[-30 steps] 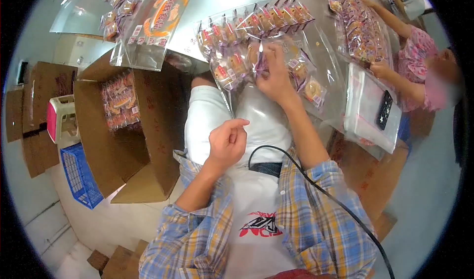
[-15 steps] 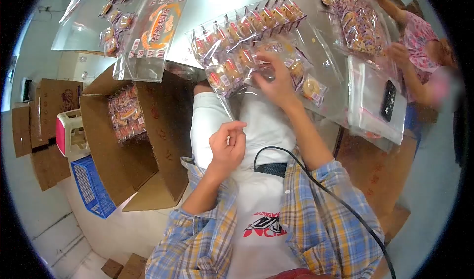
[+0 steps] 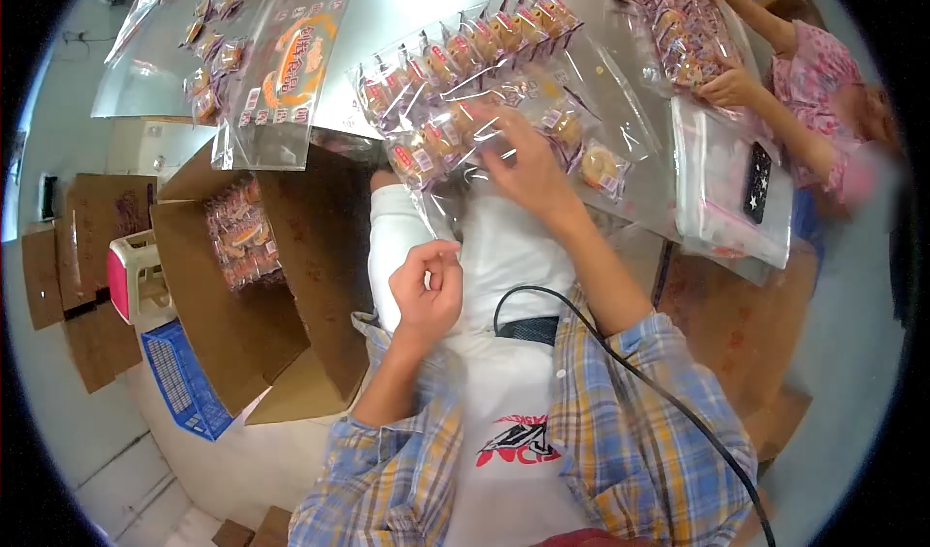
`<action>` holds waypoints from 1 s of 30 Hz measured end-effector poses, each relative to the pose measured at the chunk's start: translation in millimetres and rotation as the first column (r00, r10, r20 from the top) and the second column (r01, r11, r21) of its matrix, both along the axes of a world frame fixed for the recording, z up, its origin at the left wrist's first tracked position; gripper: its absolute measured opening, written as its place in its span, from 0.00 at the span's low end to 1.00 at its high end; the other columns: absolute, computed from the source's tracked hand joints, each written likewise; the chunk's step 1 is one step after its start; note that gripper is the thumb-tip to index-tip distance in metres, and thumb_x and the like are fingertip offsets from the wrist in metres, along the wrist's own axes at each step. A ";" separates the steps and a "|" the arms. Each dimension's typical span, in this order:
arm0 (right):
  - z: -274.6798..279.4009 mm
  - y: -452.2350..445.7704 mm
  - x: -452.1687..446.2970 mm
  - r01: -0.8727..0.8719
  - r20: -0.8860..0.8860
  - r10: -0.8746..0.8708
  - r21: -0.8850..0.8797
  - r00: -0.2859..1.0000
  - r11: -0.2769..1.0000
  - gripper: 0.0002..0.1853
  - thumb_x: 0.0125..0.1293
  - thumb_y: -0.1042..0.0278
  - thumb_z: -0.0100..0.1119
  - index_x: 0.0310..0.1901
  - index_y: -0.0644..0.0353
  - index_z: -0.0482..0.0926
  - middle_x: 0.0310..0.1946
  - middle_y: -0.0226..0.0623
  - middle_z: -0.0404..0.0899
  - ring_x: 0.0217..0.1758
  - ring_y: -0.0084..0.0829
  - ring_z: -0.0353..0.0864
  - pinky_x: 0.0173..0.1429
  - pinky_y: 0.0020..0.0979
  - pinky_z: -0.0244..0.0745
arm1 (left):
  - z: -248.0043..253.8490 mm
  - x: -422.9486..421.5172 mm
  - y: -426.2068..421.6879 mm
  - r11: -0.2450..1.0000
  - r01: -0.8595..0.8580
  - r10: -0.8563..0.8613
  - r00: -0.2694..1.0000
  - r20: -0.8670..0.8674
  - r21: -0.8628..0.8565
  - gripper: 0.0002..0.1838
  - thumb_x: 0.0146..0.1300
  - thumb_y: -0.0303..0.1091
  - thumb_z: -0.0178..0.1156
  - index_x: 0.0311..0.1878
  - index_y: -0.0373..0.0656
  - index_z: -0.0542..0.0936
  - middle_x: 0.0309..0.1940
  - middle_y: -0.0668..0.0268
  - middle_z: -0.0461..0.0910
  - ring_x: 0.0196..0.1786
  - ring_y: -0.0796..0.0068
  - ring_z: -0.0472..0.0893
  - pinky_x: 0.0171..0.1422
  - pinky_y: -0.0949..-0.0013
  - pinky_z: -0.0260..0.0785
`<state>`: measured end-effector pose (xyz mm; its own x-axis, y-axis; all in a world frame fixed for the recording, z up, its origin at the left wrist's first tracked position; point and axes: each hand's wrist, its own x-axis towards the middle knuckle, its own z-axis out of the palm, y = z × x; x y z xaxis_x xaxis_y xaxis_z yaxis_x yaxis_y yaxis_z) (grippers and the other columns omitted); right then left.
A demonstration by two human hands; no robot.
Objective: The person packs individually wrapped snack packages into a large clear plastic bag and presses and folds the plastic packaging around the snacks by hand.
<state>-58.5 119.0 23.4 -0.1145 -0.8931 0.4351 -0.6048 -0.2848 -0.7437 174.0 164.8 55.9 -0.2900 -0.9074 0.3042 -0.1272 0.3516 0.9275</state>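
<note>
A clear plastic bag reaches from the table edge over my lap, and rows of individually wrapped cookies lie in it. My left hand is closed, pinching the bag's near edge between thumb and fingertips. At the near row, my right hand has its thumb and fingers curled around a wrapped cookie; the fingertips are slightly blurred. Another wrapped cookie sits right of that hand, close to the table edge.
An open cardboard box holding filled packs stands left of my legs. A printed bag overhangs the table. To the right, flat bags carry a phone. A co-worker's hand touches another filled bag.
My right fingers have shifted left along the near row of cookies. My left hand keeps its pinch on the bag. The co-worker's hand has moved left onto the other filled bag.
</note>
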 end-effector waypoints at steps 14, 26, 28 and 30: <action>13.2 9.4 10.8 0.156 -0.085 -0.158 -0.032 0.984 0.987 0.32 0.59 0.68 0.72 0.67 0.60 0.76 0.67 0.48 0.74 0.73 0.52 0.70 0.76 0.47 0.66 | 25.3 13.9 -1.6 0.998 -0.032 0.042 0.977 0.209 -0.052 0.09 0.64 0.16 0.65 0.43 0.39 0.85 0.17 0.75 0.66 0.21 0.87 0.62 0.27 0.77 0.55; 10.6 49.0 -41.1 0.487 -0.295 -0.430 0.155 0.853 0.860 0.27 0.66 0.67 0.67 0.67 0.58 0.78 0.61 0.49 0.81 0.58 0.47 0.83 0.61 0.45 0.79 | 50.7 14.7 16.9 0.960 0.201 -0.144 0.952 0.271 -0.197 0.12 0.55 0.15 0.68 0.42 0.41 0.87 0.19 0.67 0.76 0.20 0.73 0.75 0.27 0.70 0.67; 3.2 32.9 -39.3 0.363 0.233 -0.392 0.160 0.890 0.918 0.27 0.66 0.67 0.68 0.67 0.57 0.78 0.58 0.47 0.82 0.57 0.46 0.84 0.61 0.43 0.79 | 61.0 -10.6 33.7 0.946 0.319 -0.310 0.941 0.136 -0.053 0.14 0.54 0.18 0.70 0.45 0.40 0.87 0.22 0.65 0.78 0.22 0.66 0.78 0.28 0.64 0.71; 0.6 12.4 -25.6 0.274 0.579 -0.288 0.114 0.763 0.955 0.28 0.64 0.67 0.70 0.66 0.57 0.77 0.53 0.46 0.84 0.56 0.47 0.86 0.61 0.40 0.79 | 59.0 -37.8 39.8 0.938 0.335 -0.343 0.936 0.084 0.091 0.17 0.56 0.22 0.70 0.50 0.38 0.85 0.29 0.60 0.81 0.31 0.62 0.82 0.37 0.61 0.75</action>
